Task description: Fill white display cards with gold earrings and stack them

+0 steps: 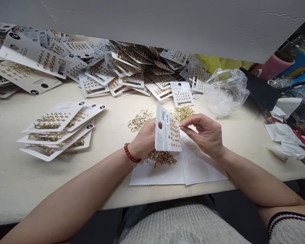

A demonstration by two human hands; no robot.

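Observation:
My left hand [145, 137], with a red bead bracelet at the wrist, grips a white earring card [162, 135] and holds it upright, its back with the price label facing me. Rows of small gold earring backs show on the card. My right hand [205, 134] pinches thumb and forefinger together at the card's right edge; whatever is between the fingertips is too small to make out. Below the card lies a heap of small gold earring backs [164, 158] on white paper [155, 176]. Behind my hands are piles of pale gold rings [139, 119] and brighter gold rings [184, 113].
Several filled earring cards [58, 130] are stacked at the left. A long heap of cards [132, 67] runs along the back under a white panel [152, 23]. At the right are a clear plastic bag [225, 93], crumpled tissues [286, 135] and a pink container [274, 66].

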